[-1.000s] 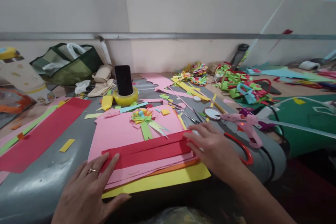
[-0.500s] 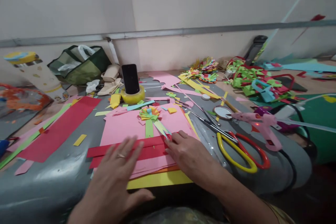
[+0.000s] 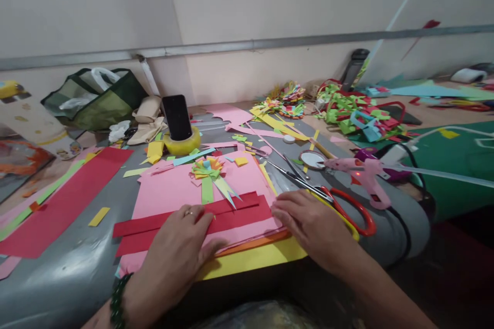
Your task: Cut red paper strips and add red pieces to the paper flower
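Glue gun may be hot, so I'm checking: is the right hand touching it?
Apart: head view shows a red scissors handle between the right hand and glue gun.

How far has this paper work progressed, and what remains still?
Looks done: the rosette with tails, and the rosettes behind. In hand: flat red strips under the left hand; the right hand is at the pink sheets' edge. Probably left: shaping those strips, which show no fringe or loops yet.
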`<control>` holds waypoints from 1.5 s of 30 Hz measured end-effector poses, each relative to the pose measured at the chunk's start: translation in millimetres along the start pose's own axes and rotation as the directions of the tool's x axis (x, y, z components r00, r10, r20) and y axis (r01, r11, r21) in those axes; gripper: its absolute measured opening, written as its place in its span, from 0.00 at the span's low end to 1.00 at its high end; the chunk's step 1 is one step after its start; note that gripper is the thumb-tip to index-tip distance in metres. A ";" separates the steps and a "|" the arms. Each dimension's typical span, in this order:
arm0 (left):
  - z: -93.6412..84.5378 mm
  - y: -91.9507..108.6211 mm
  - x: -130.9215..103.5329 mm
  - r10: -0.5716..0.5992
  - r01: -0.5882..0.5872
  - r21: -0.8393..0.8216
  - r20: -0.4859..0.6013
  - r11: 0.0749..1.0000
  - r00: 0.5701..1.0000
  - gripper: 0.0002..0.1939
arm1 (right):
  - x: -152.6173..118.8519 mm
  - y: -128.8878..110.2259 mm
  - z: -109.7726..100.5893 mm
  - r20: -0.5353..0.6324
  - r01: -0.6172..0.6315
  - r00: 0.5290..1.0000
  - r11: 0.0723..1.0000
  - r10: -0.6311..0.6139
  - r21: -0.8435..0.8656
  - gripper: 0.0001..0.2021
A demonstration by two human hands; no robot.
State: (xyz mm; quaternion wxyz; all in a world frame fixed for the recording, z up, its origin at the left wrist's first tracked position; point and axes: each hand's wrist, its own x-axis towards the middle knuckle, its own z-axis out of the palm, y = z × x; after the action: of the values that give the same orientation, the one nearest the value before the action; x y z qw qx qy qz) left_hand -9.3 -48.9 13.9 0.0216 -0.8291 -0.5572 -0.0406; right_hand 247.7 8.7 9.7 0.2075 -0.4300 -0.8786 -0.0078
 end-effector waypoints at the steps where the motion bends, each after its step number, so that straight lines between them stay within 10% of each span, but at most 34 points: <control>1: -2.7 1.5 7.4 0.006 -0.005 -0.013 0.020 1.000 1.000 0.18 | -1.8 5.6 -2.6 -0.057 -0.047 0.997 0.999 0.045 -0.027 0.14; 7: -1.2 4.7 33.3 -0.156 0.154 -0.039 -0.042 0.987 0.987 0.14 | -25.8 51.3 -5.2 -0.204 -0.390 0.920 0.837 0.335 -0.385 0.15; 29: 0.4 5.2 42.0 -0.087 0.085 -0.510 0.021 0.856 0.996 0.10 | -14.4 56.2 -9.1 -0.021 -0.432 0.890 0.829 0.455 -0.355 0.10; 39: -1.7 0.7 37.2 -0.038 0.063 -0.693 0.052 0.718 0.998 0.08 | -65.3 46.1 -32.5 0.086 -0.449 0.891 0.834 0.447 0.322 0.15; 45: -5.5 0.3 37.5 0.010 0.036 -0.687 0.062 0.726 0.998 0.10 | -78.6 27.6 -30.1 0.134 -0.491 0.869 0.797 0.476 0.352 0.17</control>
State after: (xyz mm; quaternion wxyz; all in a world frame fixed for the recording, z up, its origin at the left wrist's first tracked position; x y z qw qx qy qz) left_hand 4.8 -14.9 22.8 -0.3042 -0.7750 -0.5088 -0.2189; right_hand 322.2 -38.8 3.5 0.2635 -0.5921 -0.7286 0.2217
